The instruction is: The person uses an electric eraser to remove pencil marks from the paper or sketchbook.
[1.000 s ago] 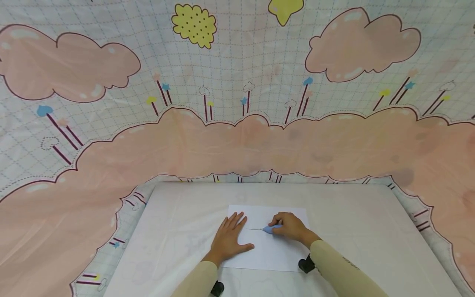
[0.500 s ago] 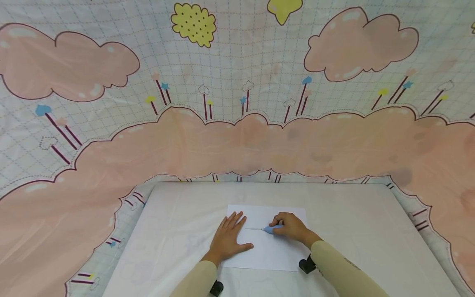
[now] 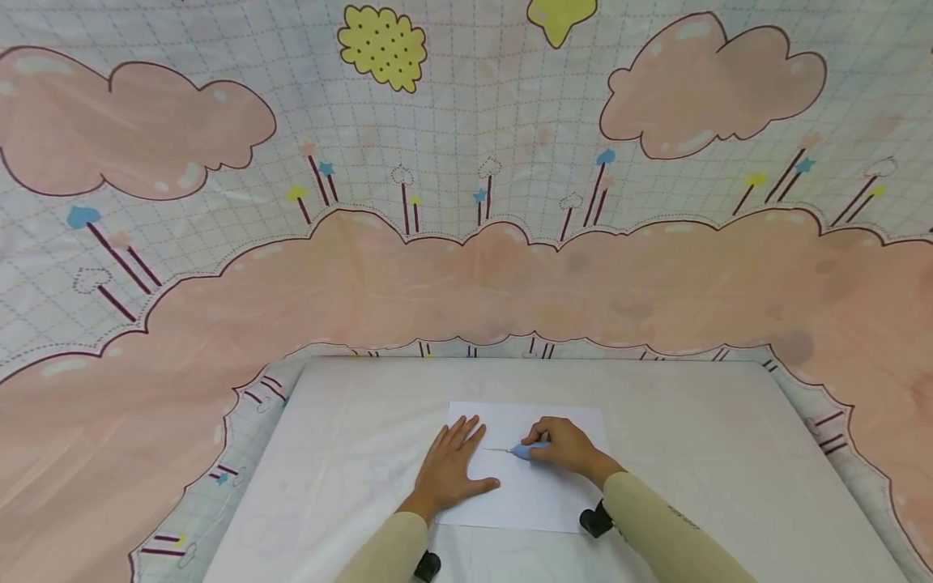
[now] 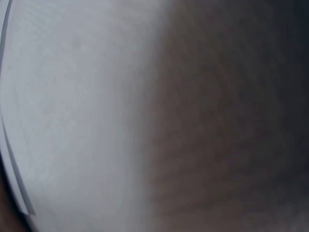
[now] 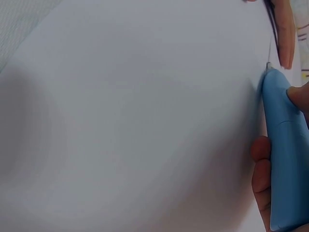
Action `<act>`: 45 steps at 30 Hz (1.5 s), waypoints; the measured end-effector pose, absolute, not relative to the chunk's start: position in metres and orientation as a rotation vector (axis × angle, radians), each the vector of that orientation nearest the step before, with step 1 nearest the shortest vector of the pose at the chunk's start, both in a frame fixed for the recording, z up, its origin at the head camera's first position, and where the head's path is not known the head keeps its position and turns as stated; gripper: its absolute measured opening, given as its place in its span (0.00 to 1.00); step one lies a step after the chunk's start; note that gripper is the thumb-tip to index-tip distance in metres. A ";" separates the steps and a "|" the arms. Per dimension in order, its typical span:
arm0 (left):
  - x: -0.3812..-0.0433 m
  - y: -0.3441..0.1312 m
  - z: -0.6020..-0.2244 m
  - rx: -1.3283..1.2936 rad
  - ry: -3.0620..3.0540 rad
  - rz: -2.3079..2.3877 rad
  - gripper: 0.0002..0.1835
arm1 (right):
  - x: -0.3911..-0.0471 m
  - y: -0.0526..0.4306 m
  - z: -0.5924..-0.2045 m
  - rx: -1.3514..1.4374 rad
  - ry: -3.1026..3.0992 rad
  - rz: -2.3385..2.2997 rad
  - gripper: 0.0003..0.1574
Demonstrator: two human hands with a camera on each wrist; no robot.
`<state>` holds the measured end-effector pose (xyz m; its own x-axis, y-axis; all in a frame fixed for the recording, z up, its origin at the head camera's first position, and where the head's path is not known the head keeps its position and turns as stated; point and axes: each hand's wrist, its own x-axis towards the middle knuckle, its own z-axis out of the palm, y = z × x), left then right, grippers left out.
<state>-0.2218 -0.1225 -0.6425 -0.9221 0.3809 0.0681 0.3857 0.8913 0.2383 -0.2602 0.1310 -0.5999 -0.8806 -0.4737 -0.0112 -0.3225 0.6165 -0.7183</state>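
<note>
Between our two hands, over the sheet of paper (image 3: 525,506), the narrow metal tip (image 5: 269,65) of a blue tool (image 5: 287,154) pointed towards the spread fingers of our left hand (image 3: 446,474). That hand was flat, thumb stretched out to the side, on the part of the sheet nearest it; the left wrist view was too dark and blurred for us to judge its pressure. Our right hand (image 3: 570,447) was clamped round the tool, thumb on one side and curled fingers on the other. The hands were apart.

From the tip a thin line (image 3: 497,449) ran towards the gap between left thumb and forefinger; we could not tell whether it was a drawn mark or a slit. The main risk, we judged, was a slip along that line: with the tip aimed at the left fingers, too hard a push could have carried it into them. The sheet seemed pressed down firmly only beneath the left hand, so sideways drag from the tool might have swivelled or buckled it. If the tip was sharp, a heavy grip might also have driven it through into the surface (image 3: 335,453) beneath.
</note>
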 end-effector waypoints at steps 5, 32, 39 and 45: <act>-0.222 -0.121 -0.642 -0.620 -3.037 -0.398 0.55 | -0.259 0.130 -0.597 -0.631 2.644 -1.101 0.05; -0.222 -0.123 -0.644 -0.621 -3.038 -0.391 0.55 | -0.257 0.145 -0.599 -0.575 2.679 -1.110 0.06; -0.222 -0.123 -0.646 -0.627 -3.016 -0.387 0.55 | -0.260 0.138 -0.602 -0.561 2.652 -1.108 0.06; -0.222 -0.123 -0.646 -0.625 -3.005 -0.388 0.55 | -0.261 0.133 -0.601 -0.613 2.651 -1.105 0.06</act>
<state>-0.2219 -0.1234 -0.6459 -0.9172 0.3865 0.0970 0.3984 0.8869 0.2337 -0.2608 0.1326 -0.6006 -0.8929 -0.4494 -0.0278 -0.2967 0.6337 -0.7144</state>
